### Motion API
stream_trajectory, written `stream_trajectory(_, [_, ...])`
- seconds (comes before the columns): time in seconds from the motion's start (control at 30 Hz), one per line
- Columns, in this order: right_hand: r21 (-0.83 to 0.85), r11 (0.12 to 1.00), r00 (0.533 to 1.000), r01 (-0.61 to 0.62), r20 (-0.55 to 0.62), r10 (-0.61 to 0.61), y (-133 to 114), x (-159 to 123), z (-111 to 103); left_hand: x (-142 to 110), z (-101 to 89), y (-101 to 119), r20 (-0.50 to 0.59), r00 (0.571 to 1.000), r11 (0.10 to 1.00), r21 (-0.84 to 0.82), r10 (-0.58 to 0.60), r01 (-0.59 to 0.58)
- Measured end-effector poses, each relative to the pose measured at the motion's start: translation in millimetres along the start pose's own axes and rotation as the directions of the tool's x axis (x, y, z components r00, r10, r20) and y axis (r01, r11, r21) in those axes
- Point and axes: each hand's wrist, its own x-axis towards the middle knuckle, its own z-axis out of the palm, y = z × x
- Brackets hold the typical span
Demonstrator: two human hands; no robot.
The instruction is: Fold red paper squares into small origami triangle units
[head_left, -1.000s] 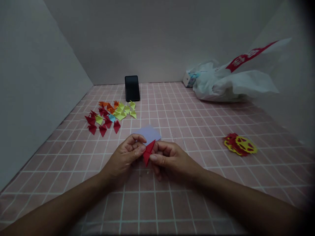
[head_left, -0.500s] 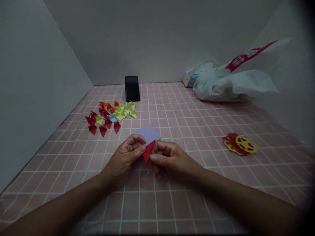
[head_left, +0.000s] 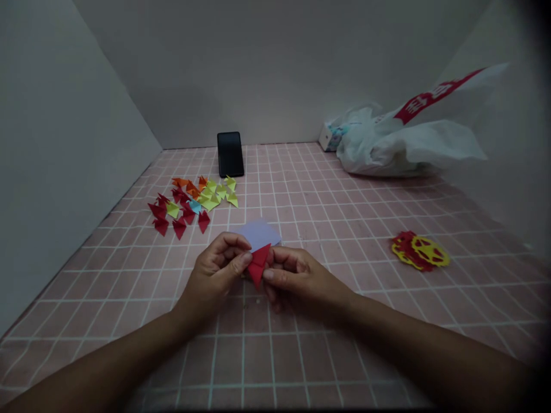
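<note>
Between my two hands is a small piece of folded red origami paper [head_left: 259,264], pointed at its top and bottom. My left hand [head_left: 218,265] pinches its left edge between thumb and fingers. On the other side, my right hand [head_left: 297,275] grips the right edge, thumb in front and fingers curled behind. Just beyond the hands a pale lilac sheet of paper [head_left: 260,232] lies on the table, its near part hidden. Several small folded paper cranes [head_left: 179,226] in red, orange, yellow and blue sit in a group to the left.
A black phone [head_left: 230,154] leans upright near the back wall. Yellow and red openwork pieces [head_left: 424,252] are stacked at the right. Behind them rest a white plastic bag [head_left: 387,149] and a small box [head_left: 329,137]. A pink checked cloth [head_left: 310,367] covers the table.
My left hand has shifted slightly up and left, and more of the red paper's face shows between the hands. Both hands still hold it.
</note>
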Motion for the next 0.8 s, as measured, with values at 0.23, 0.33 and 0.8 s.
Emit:
stream_trajectory(0.23, [-0.066, 0.998, 0.998, -0.025, -0.065, 0.021, -2.7, -0.3, 3.0, -4.1, 1.0, 1.5, -0.036, 0.986, 0.959, 0.239, 0.163, -0.149])
stream_trajectory(0.33, [-0.059, 0.998, 0.995, -0.029, -0.1, 0.023, -2.4, -0.3, 4.5, -4.8, -1.5, -0.9, -0.012, 0.975, 0.916, 0.346, 0.222, -0.204])
stream_trajectory(0.8, [-0.374, 0.913, 0.96, 0.165, -0.153, -0.236, -2.6, -2.1, 6.8, -4.0, -0.4, -1.3, 0.116, 0.957, 0.813, 0.507, 0.264, -0.286])
